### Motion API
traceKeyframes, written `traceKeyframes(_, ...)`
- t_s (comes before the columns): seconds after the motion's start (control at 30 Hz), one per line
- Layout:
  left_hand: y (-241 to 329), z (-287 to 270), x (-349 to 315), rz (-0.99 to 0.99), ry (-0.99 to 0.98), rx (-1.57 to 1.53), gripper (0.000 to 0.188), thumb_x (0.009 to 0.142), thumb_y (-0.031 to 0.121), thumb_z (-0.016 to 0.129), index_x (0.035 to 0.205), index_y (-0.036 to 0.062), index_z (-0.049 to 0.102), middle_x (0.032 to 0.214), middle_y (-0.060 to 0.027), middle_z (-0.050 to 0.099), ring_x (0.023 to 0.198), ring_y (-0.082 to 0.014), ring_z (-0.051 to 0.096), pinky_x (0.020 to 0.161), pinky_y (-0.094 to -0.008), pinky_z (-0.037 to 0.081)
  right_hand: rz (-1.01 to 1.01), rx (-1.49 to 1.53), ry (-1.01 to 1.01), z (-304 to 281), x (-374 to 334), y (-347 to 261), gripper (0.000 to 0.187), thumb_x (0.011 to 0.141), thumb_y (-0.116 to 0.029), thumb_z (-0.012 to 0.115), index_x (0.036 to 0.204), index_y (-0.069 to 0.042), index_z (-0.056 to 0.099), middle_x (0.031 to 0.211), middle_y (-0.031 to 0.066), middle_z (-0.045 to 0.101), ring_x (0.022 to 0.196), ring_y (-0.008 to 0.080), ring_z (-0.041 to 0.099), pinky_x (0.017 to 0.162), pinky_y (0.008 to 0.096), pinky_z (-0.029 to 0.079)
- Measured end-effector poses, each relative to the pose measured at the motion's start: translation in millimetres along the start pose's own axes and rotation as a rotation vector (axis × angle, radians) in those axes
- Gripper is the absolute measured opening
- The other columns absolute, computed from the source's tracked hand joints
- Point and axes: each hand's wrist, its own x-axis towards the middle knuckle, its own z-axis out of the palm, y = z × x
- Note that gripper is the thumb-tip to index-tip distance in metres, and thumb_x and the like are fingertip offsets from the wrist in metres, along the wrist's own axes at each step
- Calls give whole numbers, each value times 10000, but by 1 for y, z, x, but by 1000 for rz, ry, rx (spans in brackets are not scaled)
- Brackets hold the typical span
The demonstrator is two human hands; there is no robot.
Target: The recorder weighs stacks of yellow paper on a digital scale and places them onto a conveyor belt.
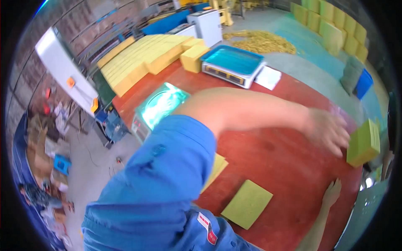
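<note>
My left arm, in a blue sleeve, reaches across the red table (268,159) to the right. At its end my left hand (328,130) is slightly blurred, fingers stretched out and apart. Those fingertips come close to an upright block of yellow paper sheets (363,144) at the table's right edge; I cannot tell if they touch it. Lower right, my right hand (332,192) lies on the tabletop with its fingers extended, holding nothing visible. A flat yellow-green pile of sheets (248,204) lies nearer me. More yellow sheets (216,170) are partly hidden by my left sleeve.
Rows of stacked yellow paper blocks (146,56) fill the far left of the table. Beside them stands a scale with a blue tray (234,60); a shiny-topped scale (161,106) is nearer. A white paper (268,78) lies by the far edge. A blue bin (363,83) stands beyond.
</note>
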Motion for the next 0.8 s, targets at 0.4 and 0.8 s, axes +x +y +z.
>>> traceKeyframes(0.4, 307, -623, -405, -2287, -1279, 817, 412, 813, 372, 654, 1077, 60, 714, 1222, -206, 623, 1187, -345, 564, 971, -464, 475, -411, 759, -78, -168, -64, -309, 374, 883, 8, 548, 1254, 31, 584, 1240, 164, 612, 1159, 255, 575, 1016, 356, 429)
traceKeyframes(0.8, 274, -732, -641, -2049, -700, 583, 749, 880, 599, 541, 1418, 84, 462, 1502, -190, 380, 1395, -305, 358, 1127, -431, 315, -914, 1399, -985, -132, -425, -871, 381, 875, -68, 641, 1248, -15, 584, 1260, 176, 600, 1139, 292, 602, 954, 371, 489)
